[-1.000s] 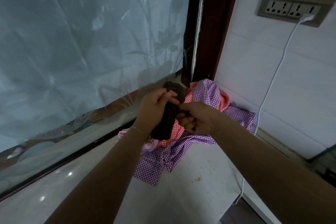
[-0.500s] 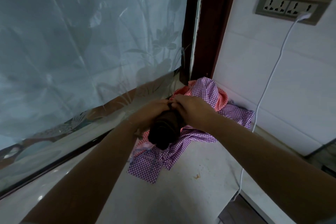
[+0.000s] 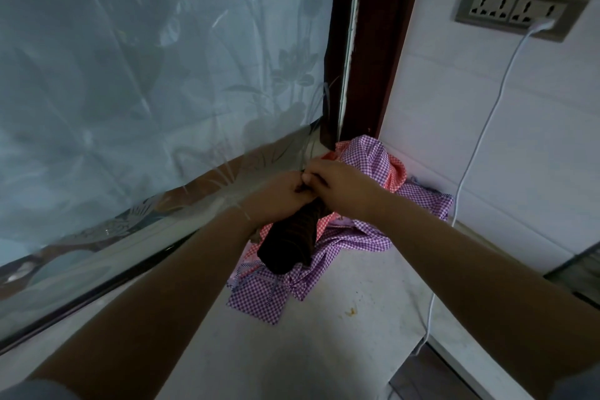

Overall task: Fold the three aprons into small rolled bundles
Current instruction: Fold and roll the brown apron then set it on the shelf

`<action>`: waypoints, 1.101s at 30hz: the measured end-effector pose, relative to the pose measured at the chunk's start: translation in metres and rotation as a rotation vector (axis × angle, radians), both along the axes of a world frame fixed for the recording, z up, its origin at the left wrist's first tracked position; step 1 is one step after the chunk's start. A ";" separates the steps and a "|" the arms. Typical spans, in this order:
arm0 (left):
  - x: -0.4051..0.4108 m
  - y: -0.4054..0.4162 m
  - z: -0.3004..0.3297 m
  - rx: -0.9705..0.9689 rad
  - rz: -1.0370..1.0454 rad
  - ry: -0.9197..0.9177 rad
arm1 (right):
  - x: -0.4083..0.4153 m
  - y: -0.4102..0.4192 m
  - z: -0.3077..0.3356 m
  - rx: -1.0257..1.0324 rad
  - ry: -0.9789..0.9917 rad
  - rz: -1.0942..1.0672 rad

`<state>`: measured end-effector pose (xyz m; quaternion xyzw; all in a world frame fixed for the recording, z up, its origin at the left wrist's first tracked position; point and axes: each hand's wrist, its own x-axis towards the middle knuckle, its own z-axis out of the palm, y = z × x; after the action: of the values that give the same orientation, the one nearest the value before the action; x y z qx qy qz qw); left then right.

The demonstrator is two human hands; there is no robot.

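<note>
**Dark apron nearly rolled; two checked ones wait**

Here, the largest thing is the pale counter (image 3: 324,351), running into a corner between a frosted glass pane (image 3: 146,75) and a white wall. Piled in that corner lie the purple checked apron (image 3: 269,295) and, tangled under and behind it, the orange checked apron (image 3: 394,172), both loose and unrolled.

Held above them is the dark apron (image 3: 289,245), already wound into a thick roll with its near end hanging toward the camera. The left hand (image 3: 279,198) curls round the roll's far end, and the right hand (image 3: 341,187) pinches fabric at the same spot, fingertips touching the left's.

The step looks like securing the roll's end. It would go best with the left hand keeping firm squeeze so the layers cannot slacken, while the right tucks the loose tail tightly under.
</note>
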<state>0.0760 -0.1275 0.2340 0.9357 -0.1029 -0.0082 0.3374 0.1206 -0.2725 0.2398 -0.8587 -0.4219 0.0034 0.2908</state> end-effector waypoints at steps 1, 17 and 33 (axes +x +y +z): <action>-0.001 -0.002 0.000 -0.027 0.037 0.000 | 0.001 0.001 -0.001 0.033 0.042 -0.051; 0.012 0.030 -0.007 -0.823 0.291 0.467 | -0.013 -0.003 0.000 0.237 -0.327 -0.187; 0.016 0.032 0.000 -1.020 0.095 0.481 | -0.006 -0.001 -0.014 0.332 -0.309 -0.059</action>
<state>0.0916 -0.0960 0.2340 0.6297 0.0281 -0.1551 0.7607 0.1146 -0.2737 0.2255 -0.8013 -0.4309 -0.2064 0.3600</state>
